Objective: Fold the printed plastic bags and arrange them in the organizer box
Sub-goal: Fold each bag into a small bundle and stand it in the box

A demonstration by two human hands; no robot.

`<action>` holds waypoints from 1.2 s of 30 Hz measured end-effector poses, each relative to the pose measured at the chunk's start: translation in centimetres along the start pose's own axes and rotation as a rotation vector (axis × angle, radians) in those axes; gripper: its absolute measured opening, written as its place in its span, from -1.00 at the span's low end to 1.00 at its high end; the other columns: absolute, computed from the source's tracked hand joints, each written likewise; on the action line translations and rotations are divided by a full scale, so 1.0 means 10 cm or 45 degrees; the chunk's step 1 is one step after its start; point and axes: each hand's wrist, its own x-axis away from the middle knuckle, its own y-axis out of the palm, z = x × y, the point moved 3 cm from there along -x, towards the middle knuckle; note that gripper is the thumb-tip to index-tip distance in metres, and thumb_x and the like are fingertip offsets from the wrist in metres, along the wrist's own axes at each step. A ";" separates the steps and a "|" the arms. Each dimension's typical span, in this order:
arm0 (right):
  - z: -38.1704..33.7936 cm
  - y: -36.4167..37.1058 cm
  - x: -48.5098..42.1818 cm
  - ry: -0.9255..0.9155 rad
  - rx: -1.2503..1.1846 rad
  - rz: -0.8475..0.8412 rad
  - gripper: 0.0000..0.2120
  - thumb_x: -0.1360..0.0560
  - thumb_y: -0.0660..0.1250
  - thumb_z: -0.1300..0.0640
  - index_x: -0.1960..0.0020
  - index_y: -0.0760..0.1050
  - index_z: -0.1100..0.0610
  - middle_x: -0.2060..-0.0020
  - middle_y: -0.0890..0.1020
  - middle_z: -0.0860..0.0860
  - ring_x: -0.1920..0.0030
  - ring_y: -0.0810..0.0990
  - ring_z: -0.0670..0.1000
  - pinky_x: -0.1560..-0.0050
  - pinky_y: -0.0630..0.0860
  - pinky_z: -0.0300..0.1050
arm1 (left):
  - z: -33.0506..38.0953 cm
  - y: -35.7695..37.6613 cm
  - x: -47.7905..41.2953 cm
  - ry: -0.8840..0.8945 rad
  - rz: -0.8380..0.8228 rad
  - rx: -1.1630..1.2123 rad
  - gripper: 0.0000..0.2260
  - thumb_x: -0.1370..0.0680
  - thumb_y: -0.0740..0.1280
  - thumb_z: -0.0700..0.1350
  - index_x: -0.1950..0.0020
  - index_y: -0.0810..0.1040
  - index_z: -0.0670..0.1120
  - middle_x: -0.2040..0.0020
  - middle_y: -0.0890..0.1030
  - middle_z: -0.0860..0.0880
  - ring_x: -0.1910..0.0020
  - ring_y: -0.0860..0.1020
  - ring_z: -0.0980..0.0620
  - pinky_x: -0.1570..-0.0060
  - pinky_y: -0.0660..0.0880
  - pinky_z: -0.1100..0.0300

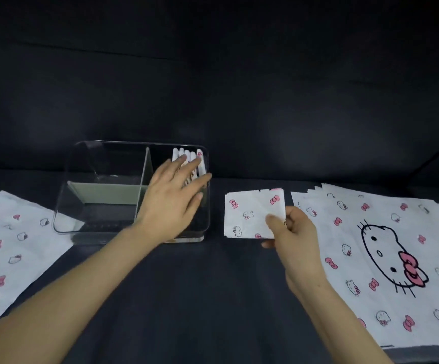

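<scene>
under the left hand (172,203), rests flat on bags (200,156) filed in the box (63,224); pinches another folded bag (249,214) in the right hand (297,240); leaves stacks (370,232) beside both unfolded.

A dark surface (186,298) bears a clear organizer box (95,224), left bag pile (11,232), right bag pile (370,245).

organizer box (63,222): clear glossy plastic | folded bag (249,214): thin printed plastic
</scene>
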 end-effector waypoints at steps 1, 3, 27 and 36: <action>-0.06 0.06 -0.05 -0.042 -0.002 0.021 -0.89 -0.54 0.24 0.26 0.05 0.49 0.08 0.16 0.65 -0.03 0.24 0.62 0.03 0.43 0.46 -0.36 | -0.09 0.07 -0.10 0.053 -0.076 -0.046 -0.63 -0.58 0.12 -0.02 -0.27 0.57 -0.09 -0.34 0.50 -0.17 -0.34 0.41 -0.24 -0.39 0.19 -0.13; -0.16 0.18 -0.14 -0.125 0.007 0.059 -0.85 -0.54 0.24 0.25 0.06 0.47 0.01 0.17 0.65 -0.08 0.29 0.62 0.04 0.45 0.43 -0.36 | -0.25 0.20 -0.19 0.109 -0.208 -0.083 -0.60 -0.59 0.08 0.04 -0.29 0.56 -0.05 -0.34 0.51 -0.13 -0.36 0.41 -0.22 -0.41 0.13 -0.16; -0.42 1.48 -0.80 -0.782 1.339 -0.112 -0.71 -0.63 0.08 0.07 -0.09 0.51 0.21 0.13 0.64 0.12 0.13 0.57 0.11 0.25 0.28 -0.13 | -0.59 0.27 0.10 -0.021 -0.129 0.131 -0.63 -0.59 0.12 0.03 -0.33 0.52 -0.01 -0.41 0.43 -0.04 -0.45 0.30 -0.10 -0.45 0.01 -0.01; -0.10 1.45 -0.73 -0.929 1.460 0.223 -0.58 -0.51 0.09 -0.03 0.16 0.68 0.13 -0.05 0.65 0.15 -0.05 0.57 0.21 -0.08 0.37 0.11 | -0.54 0.29 0.12 -0.073 -0.083 0.187 -0.63 -0.59 0.13 0.02 -0.35 0.49 -0.01 -0.41 0.44 -0.06 -0.46 0.27 -0.08 -0.45 0.04 0.05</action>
